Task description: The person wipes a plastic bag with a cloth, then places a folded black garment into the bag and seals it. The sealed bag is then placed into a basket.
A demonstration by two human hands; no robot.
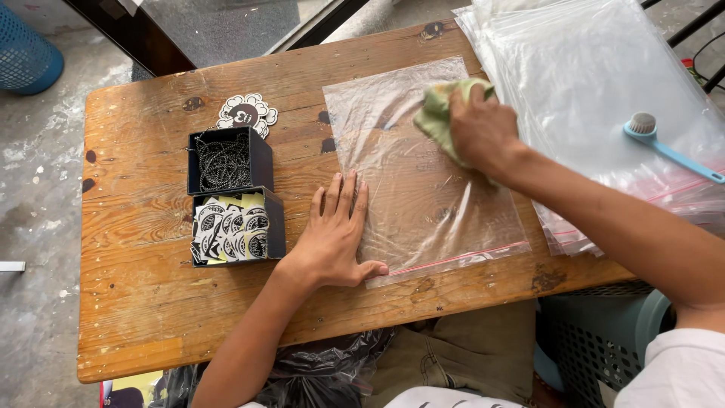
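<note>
- On the wooden table [151, 302], a clear zip bag [423, 181] lies flat near the middle, its red seal strip toward the person.
- Left hand [332, 234] is spread open, palm down, pinning the bag's near-left corner; it grips nothing.
- Right hand [479, 132] is closed on a green cloth [438, 113], pressed to the bag's far edge; the hands are apart.
- Judged step: wiping the bag's surface, with the far part under the cloth. A further stroke would call for the left hand to keep the film taut, since it wrinkles easily.
- Just right, touching or overlapping the bag, sits a stack of clear bags [604, 91] with a blue brush [664, 147] on top.
- Left of the bag, apart: a black box of chains [226, 159], a box of stickers [234, 230], and a loose sticker [248, 113]. None blocks the cloth.
</note>
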